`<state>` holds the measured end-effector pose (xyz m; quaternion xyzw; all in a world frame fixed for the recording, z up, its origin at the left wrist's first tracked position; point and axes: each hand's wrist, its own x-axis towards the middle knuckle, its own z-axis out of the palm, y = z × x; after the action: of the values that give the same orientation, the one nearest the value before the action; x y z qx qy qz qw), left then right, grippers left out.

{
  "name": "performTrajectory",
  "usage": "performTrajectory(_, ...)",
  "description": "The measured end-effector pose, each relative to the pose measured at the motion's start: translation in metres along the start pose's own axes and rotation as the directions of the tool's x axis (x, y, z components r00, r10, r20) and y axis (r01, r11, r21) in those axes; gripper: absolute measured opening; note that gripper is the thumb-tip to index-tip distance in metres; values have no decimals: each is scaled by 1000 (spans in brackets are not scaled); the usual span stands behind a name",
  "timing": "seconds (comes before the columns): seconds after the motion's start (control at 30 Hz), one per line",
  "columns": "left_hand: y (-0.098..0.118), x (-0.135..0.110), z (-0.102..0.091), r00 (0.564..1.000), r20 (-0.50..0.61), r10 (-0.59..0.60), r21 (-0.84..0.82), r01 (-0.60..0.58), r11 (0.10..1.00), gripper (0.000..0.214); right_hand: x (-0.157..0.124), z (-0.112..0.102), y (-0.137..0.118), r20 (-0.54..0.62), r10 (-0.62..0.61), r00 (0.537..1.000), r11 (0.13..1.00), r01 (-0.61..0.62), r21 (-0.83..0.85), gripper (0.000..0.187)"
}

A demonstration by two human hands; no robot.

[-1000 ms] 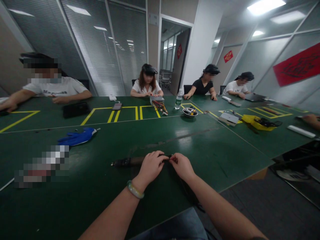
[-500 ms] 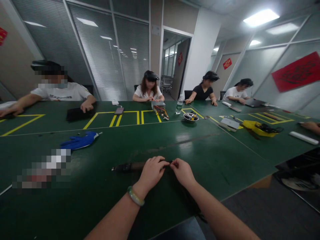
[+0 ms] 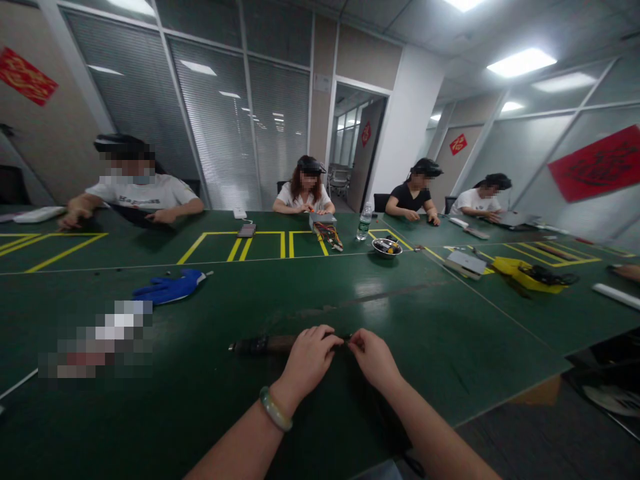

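Observation:
An electric screwdriver, dark and long, lies across the green table in front of me with its metal tip pointing left. My left hand is wrapped over its rear part, and a bangle circles that wrist. Just to the right, my right hand pinches at the tool's tail end with thumb and forefinger. Whatever lies between those fingertips is dark and too small to make out. A stretch of black cord shows by the table's near edge, under my right forearm.
Left of my hands lie a blue glove and a blurred-out item. Farther off stand a metal bowl of small parts, a water bottle, a wired metal box and a yellow tray. Several people sit along the far side.
The view has tilted upward slightly, so everything sits lower and farther right. Both hands keep nearly the same grip. The person at far left has raised a dark flat object off the table.

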<state>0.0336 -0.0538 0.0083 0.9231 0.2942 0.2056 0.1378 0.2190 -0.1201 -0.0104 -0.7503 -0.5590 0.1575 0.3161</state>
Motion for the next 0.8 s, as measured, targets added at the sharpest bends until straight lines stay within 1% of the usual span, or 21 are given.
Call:
performTrajectory(0.07,0,0,0,1000,-5,1,-10,-1,1000,32,-2,0,0,4,-63,998,998,63,-15,5)
performTrajectory(0.13,-1,0,0,1000,-9,-2,-22,1,1000,32,-5,0,-3,-2,-90,996,996,90,-17,7)
performTrajectory(0.27,-1,2,-1,1000,0,0,-30,0,1000,32,-9,3,-9,-44,-73,996,997,73,-18,9)
performTrajectory(0.4,0,3,-1,1000,14,4,-7,-3,1000,33,-7,6,-10,-75,-19,997,1000,18,-11,9)
performTrajectory(0.63,2,1,0,1000,18,3,30,-4,1000,33,4,2,-6,40,-9,999,1000,9,-2,4)
performTrajectory(0.8,2,1,0,1000,16,-3,26,3,1000,33,8,-3,-10,47,-12,999,997,16,-77,5)
